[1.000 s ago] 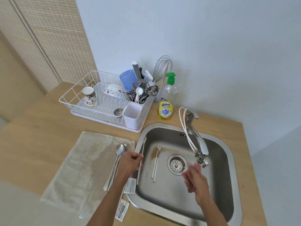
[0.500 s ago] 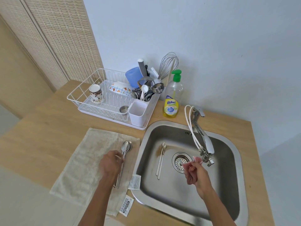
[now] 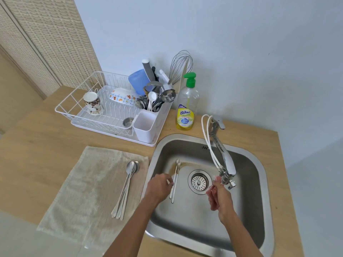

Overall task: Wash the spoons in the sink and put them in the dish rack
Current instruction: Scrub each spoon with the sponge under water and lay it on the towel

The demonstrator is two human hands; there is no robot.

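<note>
Left hand (image 3: 159, 186) moved from the towel (image 3: 83, 182) to the sink's (image 3: 185, 229) left edge, fingers curled over two spoons (image 3: 174, 179), grip unclear. Right hand's (image 3: 221, 200) clamped on a pink cloth (image 3: 210, 196).

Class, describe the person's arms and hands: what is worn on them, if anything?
The left forearm and right forearm are bare, no sleeves showing. The left hand and right hand wear no gloves; no watch, bracelet or ring is visible.
</note>
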